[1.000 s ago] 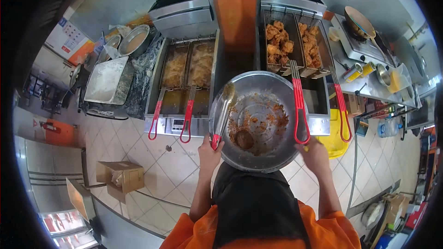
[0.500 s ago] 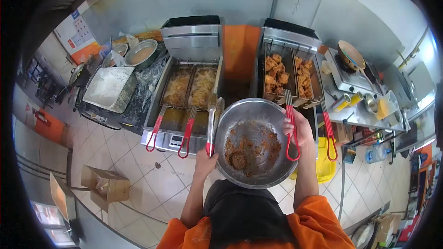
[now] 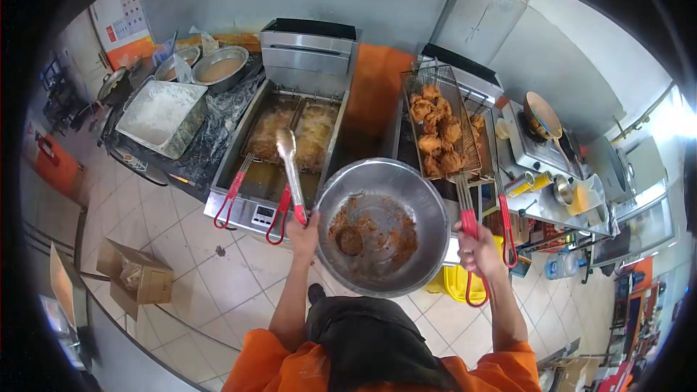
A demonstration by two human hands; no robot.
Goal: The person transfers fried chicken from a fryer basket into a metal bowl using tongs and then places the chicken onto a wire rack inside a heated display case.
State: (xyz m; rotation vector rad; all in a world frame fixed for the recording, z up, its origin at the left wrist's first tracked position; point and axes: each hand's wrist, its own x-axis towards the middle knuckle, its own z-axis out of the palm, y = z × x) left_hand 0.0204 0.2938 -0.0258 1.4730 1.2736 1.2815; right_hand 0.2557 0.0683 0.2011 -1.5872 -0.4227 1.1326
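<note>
My left hand (image 3: 303,231) holds the rim of a large steel bowl (image 3: 406,183) with crumbs and one fried piece inside, and also grips red-handled metal tongs (image 3: 288,170) that point up over the left fryer. My right hand (image 3: 475,248) is closed on the red handle (image 3: 473,261) of a wire fry basket (image 3: 438,125). The basket is lifted and tilted above the right fryer and holds several golden fried chicken pieces (image 3: 435,135).
The left fryer (image 3: 279,152) holds two baskets in oil, their red handles sticking out. A flour tray (image 3: 161,114) and metal bowls (image 3: 219,65) stand at the left. A cluttered counter with a pan (image 3: 541,116) is at the right, a cardboard box (image 3: 134,276) lies on the tiled floor.
My right hand has left the bowl's rim, taken the basket handle and lifted the chicken basket out of the right fryer. The bowl now hangs from my left hand alone.
</note>
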